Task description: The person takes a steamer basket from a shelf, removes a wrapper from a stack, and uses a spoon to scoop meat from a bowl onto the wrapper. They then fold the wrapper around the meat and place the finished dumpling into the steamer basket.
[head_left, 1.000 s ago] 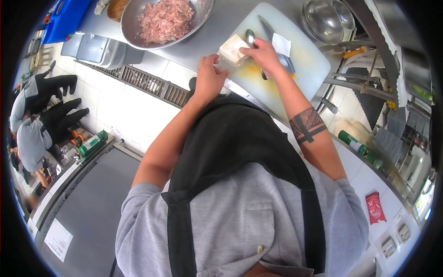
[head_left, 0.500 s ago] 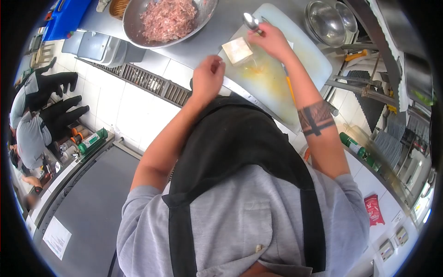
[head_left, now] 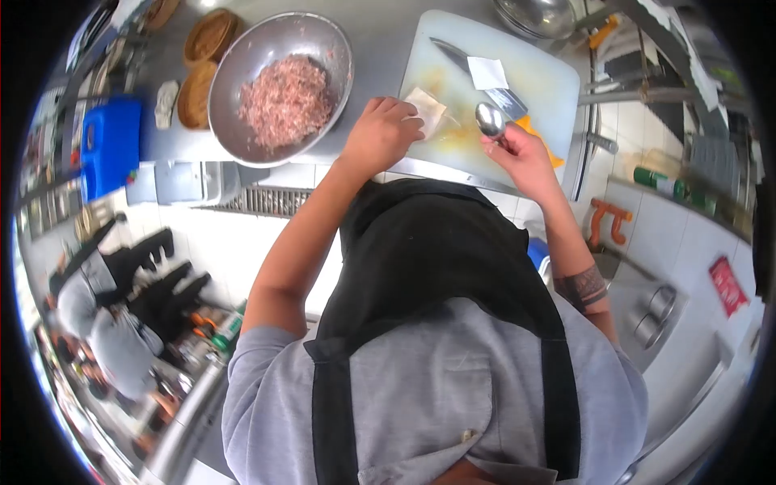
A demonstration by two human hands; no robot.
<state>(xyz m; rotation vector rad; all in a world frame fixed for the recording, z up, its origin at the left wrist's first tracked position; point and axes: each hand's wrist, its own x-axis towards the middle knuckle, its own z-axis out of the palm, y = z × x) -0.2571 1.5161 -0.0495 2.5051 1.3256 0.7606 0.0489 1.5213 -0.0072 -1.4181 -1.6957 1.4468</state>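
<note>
My left hand [head_left: 381,136] reaches over the near-left part of the white cutting board, fingers curled and closed on the edge of a stack of pale square dough wrappers [head_left: 428,107]. My right hand [head_left: 521,158] grips a metal spoon [head_left: 490,120] by its handle, bowl raised above the board [head_left: 453,69]. A knife [head_left: 508,103] with a yellow-orange handle lies aslant on the board, partly behind the spoon and right hand. One white square sheet [head_left: 487,73], perhaps a wrapper, rests across its blade. Left of the board stands a steel bowl [head_left: 335,61] holding raw minced meat [head_left: 287,101].
Wooden baskets [head_left: 194,95] and a crumpled cloth [head_left: 166,103] sit left of the bowl. A blue crate [head_left: 111,149] stands farther left. Metal bowls [head_left: 541,16] are beyond the board. Two people in grey shirts [head_left: 125,360] are at the lower left.
My left hand has moved onto the wrapper stack. My right hand has drawn the spoon away from the stack, rightward and nearer me. The camera view has shifted, showing more knife and counter.
</note>
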